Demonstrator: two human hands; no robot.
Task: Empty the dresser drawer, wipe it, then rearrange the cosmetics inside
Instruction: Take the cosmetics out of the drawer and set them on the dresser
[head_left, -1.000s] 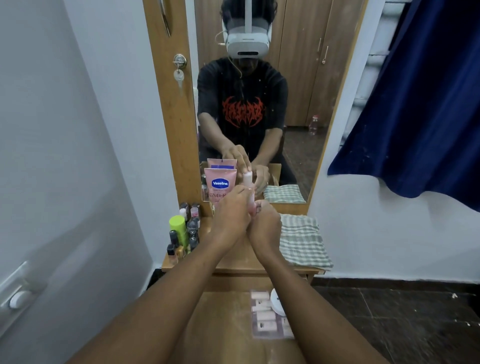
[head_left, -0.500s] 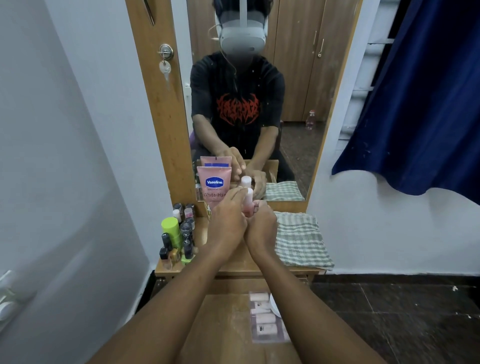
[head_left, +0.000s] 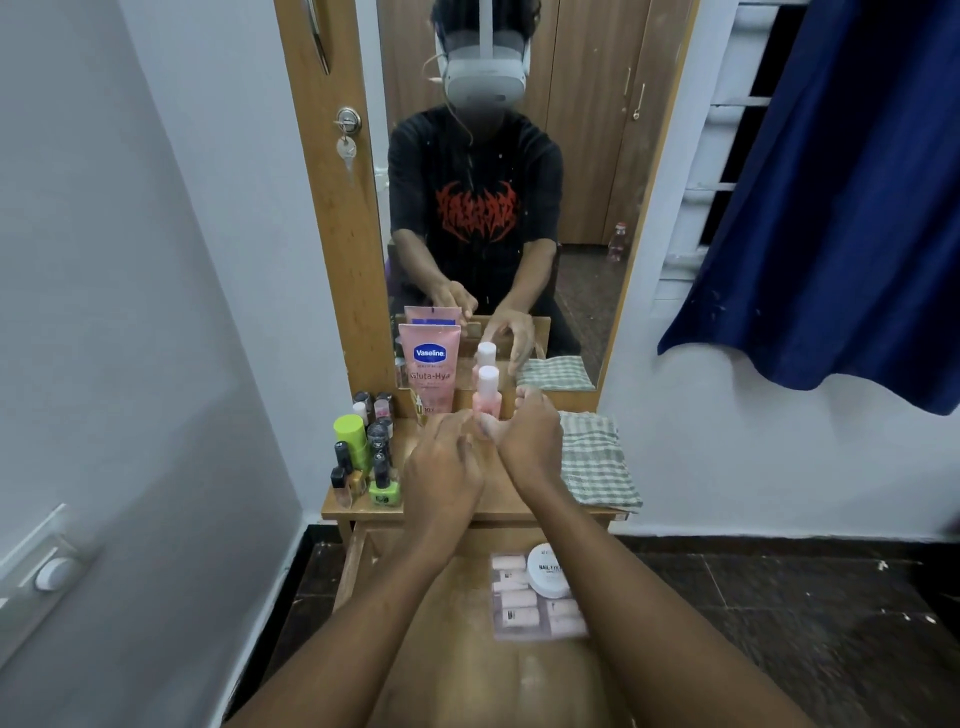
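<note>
A small pink bottle (head_left: 487, 396) with a white cap stands upright on the dresser top (head_left: 498, 506), right of a pink Vaseline tube (head_left: 429, 370) that leans on the mirror. My left hand (head_left: 445, 465) and my right hand (head_left: 531, 441) sit close together just in front of the bottle and hide its base. The mirror shows my right hand's fingers loose beside the bottle and my left hand's fingers loosely curled, holding nothing. Below, the open drawer (head_left: 354, 564) holds a clear packet of pink pieces (head_left: 537, 605) and a white round jar (head_left: 546, 571).
Several nail polish bottles (head_left: 370, 457) and a green-capped bottle (head_left: 349, 432) crowd the top's left end. A folded checked cloth (head_left: 595, 465) lies at its right end. A white wall stands close on the left; a blue curtain (head_left: 841, 208) hangs at the right.
Both hands gripped the pink bottle above the dresser top earlier. Now the bottle stands by the mirror and both hands have slid back down off it.
</note>
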